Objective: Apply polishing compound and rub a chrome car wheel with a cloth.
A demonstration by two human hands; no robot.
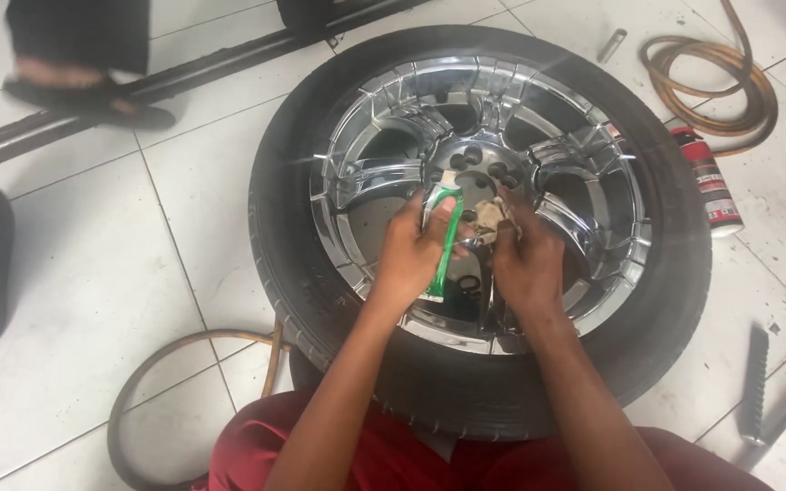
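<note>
A black tyre with a shiny chrome spoked rim lies flat on the tiled floor in front of me. My left hand grips a green and white squeeze tube, its white cap pointing away over the hub. My right hand pinches a small crumpled beige rag right beside the tube's cap, above the rim's centre holes. Both hands hover over the hub, and my forearms cross the tyre's near side.
A red and white spray can lies right of the tyre beside a coiled brown hose. Another hose loops at lower left. A ridged black tool lies at right. Another person's sandalled feet stand at top left near a metal bar.
</note>
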